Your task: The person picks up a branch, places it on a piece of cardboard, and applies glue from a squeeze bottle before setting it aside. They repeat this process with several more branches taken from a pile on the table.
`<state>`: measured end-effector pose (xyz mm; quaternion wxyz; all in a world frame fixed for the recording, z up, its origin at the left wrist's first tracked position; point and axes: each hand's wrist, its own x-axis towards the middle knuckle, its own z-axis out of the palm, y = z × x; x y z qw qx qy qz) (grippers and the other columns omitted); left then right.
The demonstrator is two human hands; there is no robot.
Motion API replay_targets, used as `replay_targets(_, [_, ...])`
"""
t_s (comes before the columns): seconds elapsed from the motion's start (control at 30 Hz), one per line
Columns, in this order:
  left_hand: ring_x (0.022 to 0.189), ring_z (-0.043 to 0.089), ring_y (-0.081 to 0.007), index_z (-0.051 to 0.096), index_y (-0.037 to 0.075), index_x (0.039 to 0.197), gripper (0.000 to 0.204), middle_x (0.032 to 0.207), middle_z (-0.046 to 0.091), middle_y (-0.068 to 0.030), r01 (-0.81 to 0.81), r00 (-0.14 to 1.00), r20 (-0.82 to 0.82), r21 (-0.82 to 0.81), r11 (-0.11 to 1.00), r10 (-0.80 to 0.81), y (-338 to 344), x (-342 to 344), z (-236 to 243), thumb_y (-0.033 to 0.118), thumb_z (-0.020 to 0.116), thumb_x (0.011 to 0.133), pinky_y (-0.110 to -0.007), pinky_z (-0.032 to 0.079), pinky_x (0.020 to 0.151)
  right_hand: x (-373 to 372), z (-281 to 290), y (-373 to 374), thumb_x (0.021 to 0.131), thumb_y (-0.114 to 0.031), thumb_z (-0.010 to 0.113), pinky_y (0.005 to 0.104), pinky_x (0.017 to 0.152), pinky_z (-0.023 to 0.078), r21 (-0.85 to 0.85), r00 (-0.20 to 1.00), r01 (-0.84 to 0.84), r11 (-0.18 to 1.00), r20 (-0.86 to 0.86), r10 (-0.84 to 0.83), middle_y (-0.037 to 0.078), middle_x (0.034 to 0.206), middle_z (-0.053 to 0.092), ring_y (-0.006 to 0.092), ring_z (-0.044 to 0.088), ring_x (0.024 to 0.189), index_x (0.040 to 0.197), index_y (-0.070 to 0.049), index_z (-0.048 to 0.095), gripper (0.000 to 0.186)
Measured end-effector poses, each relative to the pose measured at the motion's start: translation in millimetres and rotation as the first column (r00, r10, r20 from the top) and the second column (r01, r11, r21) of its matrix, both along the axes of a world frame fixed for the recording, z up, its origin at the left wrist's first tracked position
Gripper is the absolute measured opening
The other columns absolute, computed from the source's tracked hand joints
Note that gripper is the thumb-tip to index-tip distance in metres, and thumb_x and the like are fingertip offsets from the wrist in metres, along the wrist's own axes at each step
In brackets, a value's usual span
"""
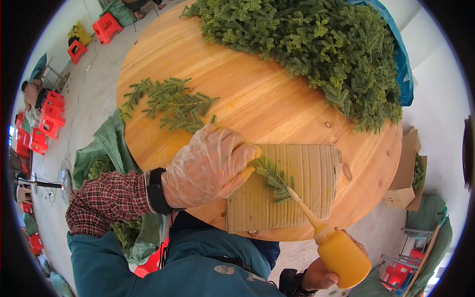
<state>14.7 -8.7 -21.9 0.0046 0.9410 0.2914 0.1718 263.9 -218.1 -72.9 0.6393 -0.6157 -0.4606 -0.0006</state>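
My left hand (205,168), in a clear plastic glove with yellow-stained fingertips, grips a small green fir sprig (274,180) over a corrugated cardboard sheet (309,208). My right hand (319,274), low at the right, is wrapped round a yellow squeeze bottle (344,260); its long pale nozzle (304,208) reaches up to the sprig's outer end. Loose fir branches (173,99) lie beyond my left hand on the round wooden table (361,163).
A big fir pile (311,49) on blue plastic (403,79) covers the table's far right. A green sack (104,143) is left of me, a cardboard box (403,183) right. Red stools (49,121) and a person (34,96) are at the far left.
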Motion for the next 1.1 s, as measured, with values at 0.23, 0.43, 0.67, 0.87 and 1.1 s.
replay_targets(0.23, [0.105, 0.058, -0.0278, 0.063, 0.011, 0.112, 0.036, 0.108, 0.059, -0.0095, 0.036, 0.995, -0.089, 0.001, 0.999, -0.036, -7.5, -4.0, -2.7, 0.017, 0.071, 0.078, -0.041, 0.044, 0.091, 3.5, -3.4, 8.7, 0.089, -0.064, 0.052, 0.0455, 0.096, 0.047, 0.015, 0.991, -0.07, 0.997, -0.116, 0.071, 0.019, 0.121, 0.05, 0.032, 0.057, 0.11, 0.127, 0.006, 0.046, 0.08])
replay_targets(0.43, [0.122, 0.055, -0.0265, 0.063, 0.01, 0.115, 0.031, 0.127, 0.059, -0.0084, 0.13, 0.985, -0.121, 0.053, 0.99, -0.123, -5.6, -3.0, -16.8, 0.016, 0.063, 0.084, -0.039, 0.044, 0.095, -7.1, 1.9, 27.6, 0.076, -0.08, 0.059, 0.0405, 0.083, 0.055, -0.089, 0.982, -0.013, 0.996, -0.189, -0.005, 0.02, 0.106, 0.058, 0.0322, 0.067, 0.092, 0.112, 0.01, 0.056, 0.097])
replay_targets(0.67, [0.127, 0.052, -0.0266, 0.06, 0.009, 0.119, 0.034, 0.136, 0.056, -0.01, 0.157, 0.966, -0.211, 0.014, 0.987, -0.15, 3.2, 2.3, -15.7, 0.019, 0.061, 0.087, -0.04, 0.043, 0.096, -13.5, 2.7, 30.8, 0.075, -0.083, 0.057, 0.0391, 0.084, 0.055, -0.09, 0.992, 0.073, 0.993, -0.097, -0.081, 0.02, 0.107, 0.057, 0.0316, 0.066, 0.094, 0.111, 0.01, 0.055, 0.1])
replay_targets(0.87, [0.127, 0.052, -0.0269, 0.058, 0.008, 0.121, 0.036, 0.136, 0.055, -0.0107, 0.173, 0.959, -0.223, -0.024, 0.985, -0.174, 4.4, 4.8, -16.5, 0.021, 0.061, 0.088, -0.04, 0.042, 0.097, -19.1, 3.1, 27.0, 0.073, -0.082, 0.061, 0.04, 0.088, 0.053, -0.15, 1.0, 0.018, 0.989, 0.0, -0.019, 0.022, 0.109, 0.058, 0.0312, 0.064, 0.097, 0.114, 0.008, 0.048, 0.1])
replay_targets(1.1, [0.126, 0.053, -0.0271, 0.058, 0.007, 0.119, 0.035, 0.137, 0.055, -0.0105, 0.174, 0.95, -0.261, -0.015, 0.985, -0.172, 2.4, 5.7, -13.5, 0.021, 0.061, 0.087, -0.04, 0.042, 0.098, -26.7, 4.6, 24.2, 0.07, -0.071, 0.075, 0.0423, 0.091, 0.051, -0.216, 0.998, -0.062, 0.975, -0.041, 0.054, 0.022, 0.112, 0.06, 0.0315, 0.063, 0.101, 0.123, 0.001, 0.035, 0.097])
